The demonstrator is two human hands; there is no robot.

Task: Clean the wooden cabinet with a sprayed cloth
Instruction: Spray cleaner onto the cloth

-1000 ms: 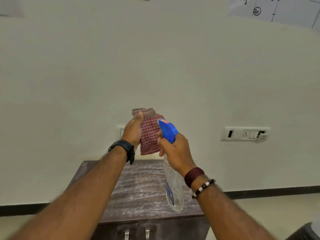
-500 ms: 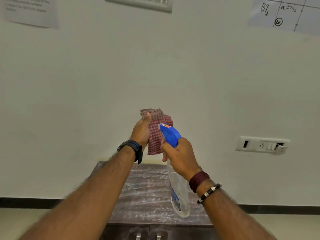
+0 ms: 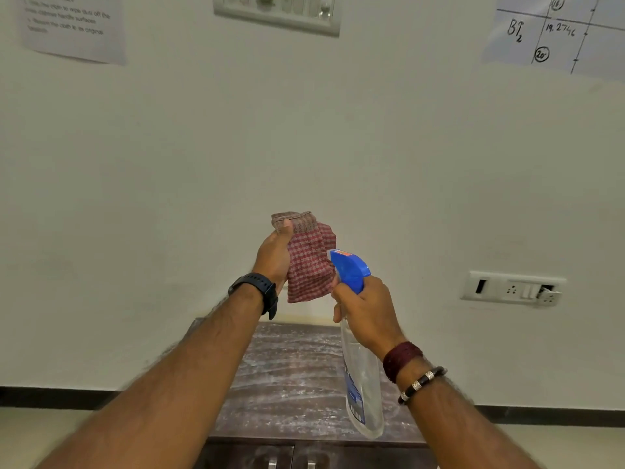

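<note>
Head view, cloth pinched by left fingers

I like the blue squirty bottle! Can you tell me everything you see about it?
The spray bottle has a blue plastic trigger head and a clear body with a blue label. The right hand grips its neck, holding it tilted in the air above the wooden cabinet. Its nozzle points at the checked cloth.
</note>
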